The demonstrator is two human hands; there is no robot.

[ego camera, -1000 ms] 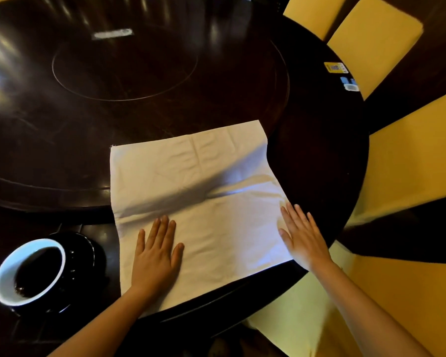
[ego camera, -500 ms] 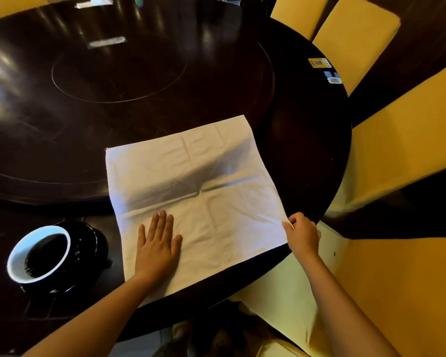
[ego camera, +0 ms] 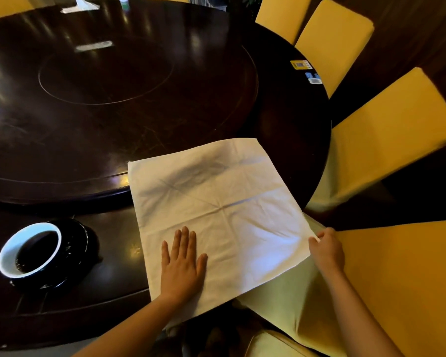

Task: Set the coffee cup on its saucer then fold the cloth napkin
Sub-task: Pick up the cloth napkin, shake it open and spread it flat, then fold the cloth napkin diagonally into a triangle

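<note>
A white cloth napkin (ego camera: 216,210) lies spread flat at the near edge of the dark round table (ego camera: 113,119). My left hand (ego camera: 182,264) presses flat on its near part, fingers together. My right hand (ego camera: 327,249) pinches the napkin's near right corner at the table's edge. At the near left a black coffee cup (ego camera: 30,251) with a white inside stands on its black saucer (ego camera: 80,243), holding dark liquid.
A raised turntable (ego camera: 106,73) covers the table's middle, and the napkin's far edge lies over its rim. Yellow-covered chairs (ego camera: 386,140) ring the right side, one (ego camera: 402,287) right beside my right arm. Small stickers (ego camera: 300,65) sit at the far right edge.
My right hand went from lying flat on the napkin's right edge to closing on its near right corner. My left hand stayed pressed flat. The view shifted slightly.
</note>
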